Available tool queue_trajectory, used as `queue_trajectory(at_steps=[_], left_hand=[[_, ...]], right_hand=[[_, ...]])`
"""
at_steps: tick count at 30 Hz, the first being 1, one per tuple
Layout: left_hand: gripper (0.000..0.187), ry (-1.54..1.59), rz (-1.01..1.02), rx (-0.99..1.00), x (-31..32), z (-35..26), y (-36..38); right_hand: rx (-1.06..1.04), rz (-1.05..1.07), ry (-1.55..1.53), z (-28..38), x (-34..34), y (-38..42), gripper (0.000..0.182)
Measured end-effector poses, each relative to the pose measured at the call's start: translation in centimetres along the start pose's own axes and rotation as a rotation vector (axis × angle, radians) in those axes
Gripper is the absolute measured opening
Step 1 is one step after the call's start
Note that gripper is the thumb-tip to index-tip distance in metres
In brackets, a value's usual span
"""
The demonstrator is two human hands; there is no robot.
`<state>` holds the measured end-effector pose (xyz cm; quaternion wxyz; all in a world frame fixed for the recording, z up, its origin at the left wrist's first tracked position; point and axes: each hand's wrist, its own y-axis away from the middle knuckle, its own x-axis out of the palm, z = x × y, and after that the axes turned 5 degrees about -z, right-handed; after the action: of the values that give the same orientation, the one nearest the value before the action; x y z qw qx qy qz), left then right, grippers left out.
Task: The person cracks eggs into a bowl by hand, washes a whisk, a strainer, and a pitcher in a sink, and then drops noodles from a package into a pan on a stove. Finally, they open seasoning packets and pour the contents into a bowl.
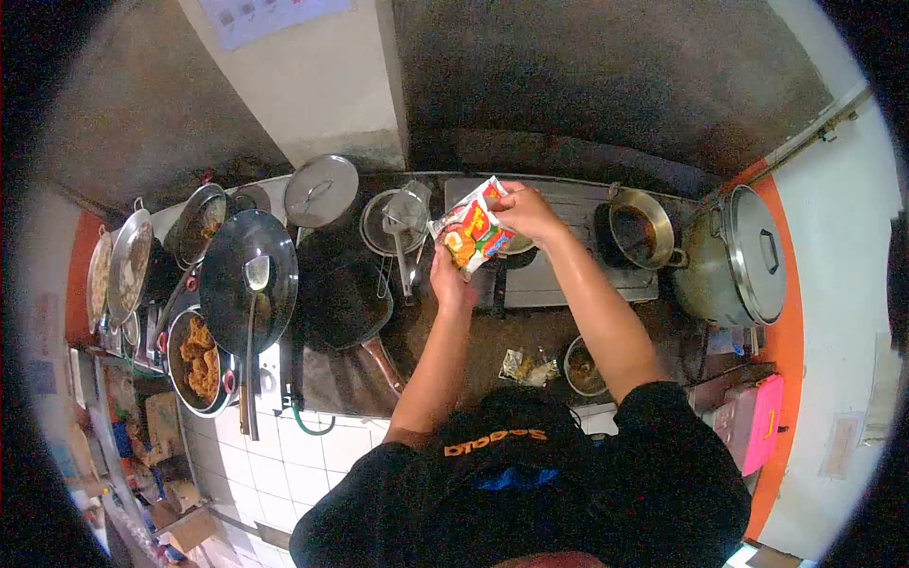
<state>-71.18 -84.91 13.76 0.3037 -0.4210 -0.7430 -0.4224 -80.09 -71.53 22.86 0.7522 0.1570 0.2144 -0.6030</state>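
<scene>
An instant noodle packet (464, 235), white with red lettering and a picture of food, is held up over the counter between both hands. My left hand (452, 276) grips its lower edge with the thumb and fingers closed. At the upper right corner, my right hand (526, 212) has its fingers pinched on the packet. Behind the packet and right hand, a pale round rim partly shows on the stove. Nearer my body lie a torn, shiny wrapper (528, 367) and a small metal bowl (583, 365) with something brown inside.
On the left stand a large dark wok (248, 284) with a spatula (254, 322) and a pan of fried pieces (197, 364). A brass-coloured pan (641, 227) sits on the stove (578, 284). A big lidded pot (734, 260) stands far right.
</scene>
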Motion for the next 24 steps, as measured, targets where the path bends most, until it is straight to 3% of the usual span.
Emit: queue_trajectory(at_steps=[1, 4, 9, 12, 17, 19, 21, 23, 24], left_hand=[[0.035, 0.001, 0.001, -0.002, -0.2, 0.3, -0.3], [0.036, -0.020, -0.002, 0.020, -0.4, 0.7, -1.0], [0.039, -0.141, -0.124, 0.121, 0.0, 0.3, -1.2], [0.037, -0.208, -0.217, 0.099, 1.0, -0.7, -0.1], [0.037, -0.186, -0.240, 0.128, -1.8, -0.9, -1.5], [0.038, -0.201, -0.286, 0.129, -2.7, -1.9, -1.4], [0.038, -0.095, -0.205, 0.140, -3.6, -3.0, -1.3], [0.039, -0.141, -0.303, 0.135, -4.3, -3.9, -1.1], [0.041, -0.211, -0.299, 0.133, -4.3, -4.7, -0.5]], right_hand=[[0.001, -0.001, 0.001, -0.2, -0.4, -0.2, 0.053], [0.292, 0.088, -0.400, 0.9, -1.7, -0.1, 0.049], [0.330, -0.015, -0.432, -1.3, -2.8, -1.9, 0.046], [0.347, -0.012, -0.558, -3.5, -2.7, -3.2, 0.027], [0.410, -0.018, -0.559, -8.0, -3.4, -6.2, 0.025], [0.428, -0.117, -0.226, -6.7, -4.0, -6.1, 0.031], [0.430, -0.155, -0.197, -6.6, -3.6, -6.0, 0.030], [0.236, -0.181, 0.502, -6.5, -3.2, -5.6, 0.027], [0.217, -0.210, 0.533, -7.4, -2.4, -5.6, 0.026]])
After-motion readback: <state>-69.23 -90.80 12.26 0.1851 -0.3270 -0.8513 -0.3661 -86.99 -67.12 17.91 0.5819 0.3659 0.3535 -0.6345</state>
